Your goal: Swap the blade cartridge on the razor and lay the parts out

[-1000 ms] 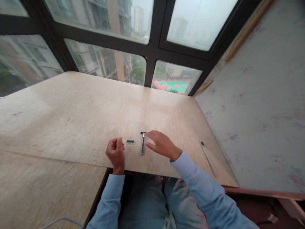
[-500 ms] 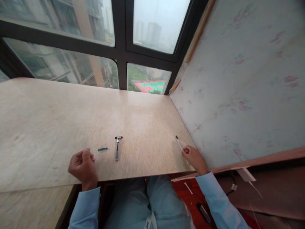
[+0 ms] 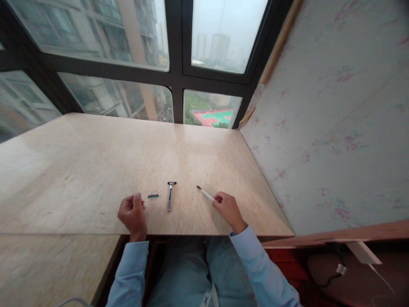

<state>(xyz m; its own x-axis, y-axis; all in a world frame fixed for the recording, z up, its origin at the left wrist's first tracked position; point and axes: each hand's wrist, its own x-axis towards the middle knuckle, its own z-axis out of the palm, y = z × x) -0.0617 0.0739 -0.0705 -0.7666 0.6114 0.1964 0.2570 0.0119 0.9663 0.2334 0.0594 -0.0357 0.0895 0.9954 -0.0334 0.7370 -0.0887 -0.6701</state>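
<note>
A razor handle (image 3: 170,195) lies on the light wooden table (image 3: 96,162), its head pointing away from me. Left of it lies a small green and black blade cartridge (image 3: 153,196). My right hand (image 3: 225,207) is closed round a thin white stick with a dark tip (image 3: 204,192), held low over the table to the right of the razor. My left hand (image 3: 132,212) rests curled in a loose fist near the table's front edge, just left of the cartridge, with nothing visible in it.
A pale wall panel (image 3: 326,128) closes the table's right side. Dark-framed windows (image 3: 179,76) run along the far edge. My knees in light trousers (image 3: 191,273) sit under the front edge. A lower board (image 3: 47,264) lies at the front left.
My right hand left the razor, reached to the table's right edge, took hold of the thin white stick and brought it back beside the razor. My left hand stayed curled.
</note>
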